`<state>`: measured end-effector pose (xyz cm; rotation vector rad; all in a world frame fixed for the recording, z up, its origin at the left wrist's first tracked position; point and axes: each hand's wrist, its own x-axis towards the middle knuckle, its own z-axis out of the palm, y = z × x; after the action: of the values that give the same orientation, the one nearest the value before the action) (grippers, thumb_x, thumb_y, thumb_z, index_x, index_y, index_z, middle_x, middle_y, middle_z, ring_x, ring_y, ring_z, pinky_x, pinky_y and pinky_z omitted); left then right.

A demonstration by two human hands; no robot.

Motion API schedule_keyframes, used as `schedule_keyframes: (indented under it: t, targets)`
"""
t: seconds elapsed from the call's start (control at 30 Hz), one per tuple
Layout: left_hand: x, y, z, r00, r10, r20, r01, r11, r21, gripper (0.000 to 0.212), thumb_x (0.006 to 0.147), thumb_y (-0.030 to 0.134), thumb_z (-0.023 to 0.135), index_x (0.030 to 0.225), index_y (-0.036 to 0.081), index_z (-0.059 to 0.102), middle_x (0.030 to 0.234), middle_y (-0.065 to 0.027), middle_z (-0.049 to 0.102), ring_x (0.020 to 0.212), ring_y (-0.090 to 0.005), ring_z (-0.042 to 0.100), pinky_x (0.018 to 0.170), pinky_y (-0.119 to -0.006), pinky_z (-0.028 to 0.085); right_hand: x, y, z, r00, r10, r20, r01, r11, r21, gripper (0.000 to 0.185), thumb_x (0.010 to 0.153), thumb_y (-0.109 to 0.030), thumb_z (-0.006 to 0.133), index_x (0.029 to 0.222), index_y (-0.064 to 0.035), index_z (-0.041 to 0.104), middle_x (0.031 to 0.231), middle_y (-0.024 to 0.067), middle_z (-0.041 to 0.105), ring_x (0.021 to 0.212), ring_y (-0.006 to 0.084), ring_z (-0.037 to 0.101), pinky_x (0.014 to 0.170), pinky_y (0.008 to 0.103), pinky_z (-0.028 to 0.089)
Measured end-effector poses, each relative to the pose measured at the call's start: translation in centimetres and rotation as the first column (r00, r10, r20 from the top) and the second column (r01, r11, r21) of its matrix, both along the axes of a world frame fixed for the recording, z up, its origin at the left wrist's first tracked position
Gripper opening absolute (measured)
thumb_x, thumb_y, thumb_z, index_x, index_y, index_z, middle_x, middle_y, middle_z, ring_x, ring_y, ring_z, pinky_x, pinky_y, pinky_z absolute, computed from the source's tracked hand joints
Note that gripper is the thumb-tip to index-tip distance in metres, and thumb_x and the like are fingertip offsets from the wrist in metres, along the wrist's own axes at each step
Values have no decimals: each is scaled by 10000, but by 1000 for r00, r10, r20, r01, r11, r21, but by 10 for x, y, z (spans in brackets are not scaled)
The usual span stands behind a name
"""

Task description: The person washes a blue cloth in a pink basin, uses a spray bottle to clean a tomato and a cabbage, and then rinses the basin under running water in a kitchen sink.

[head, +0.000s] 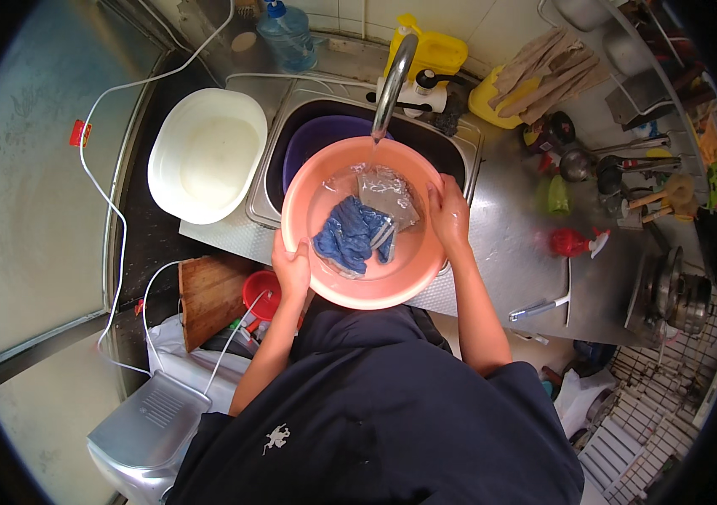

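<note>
An orange-pink plastic basin (374, 287) is held between my two hands over the metal sink (472, 158). My left hand (293, 268) grips its lower left rim, and my right hand (450, 211) grips the right rim. Inside, a crumpled blue cloth (349, 230) and a greyish cloth (387, 196) lie in shallow water. Water runs into the basin from the curved metal faucet (393, 82). Behind and partly under it, a purple basin (314, 136) sits in the sink.
A white basin (213, 158) with cloudy liquid stands left of the sink. Yellow jugs (440, 53) stand behind the faucet. On the right counter are a red spray bottle (570, 242) and a squeegee (538, 308). A wooden board (210, 297) leans at lower left.
</note>
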<state>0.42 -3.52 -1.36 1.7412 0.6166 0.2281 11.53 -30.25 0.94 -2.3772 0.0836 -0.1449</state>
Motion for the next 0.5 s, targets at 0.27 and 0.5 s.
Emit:
schedule_keyframes:
  t: [0.27,0.5]
  targets:
    - [-2,1,-3,1000,-6,21,6,1000,5,299,855,-25,589,1150,-44,543,1039,-116,631,962,-185,586,879,-295,448,-2,-1,0,1000,-3,13,3,1000,9,251,927,-196,564,1103,-16,555,988,228,624,885,422,611,727,454,485]
    - [-3,1,-8,1000,8,25,-8,1000,2,275,859,-24,591,1130,-47,550,1009,-110,637,933,-178,591,857,-291,457,-3,0,2,999,-11,33,11,1000,9,244,931,-205,563,1089,-19,563,981,222,629,882,415,615,734,449,487]
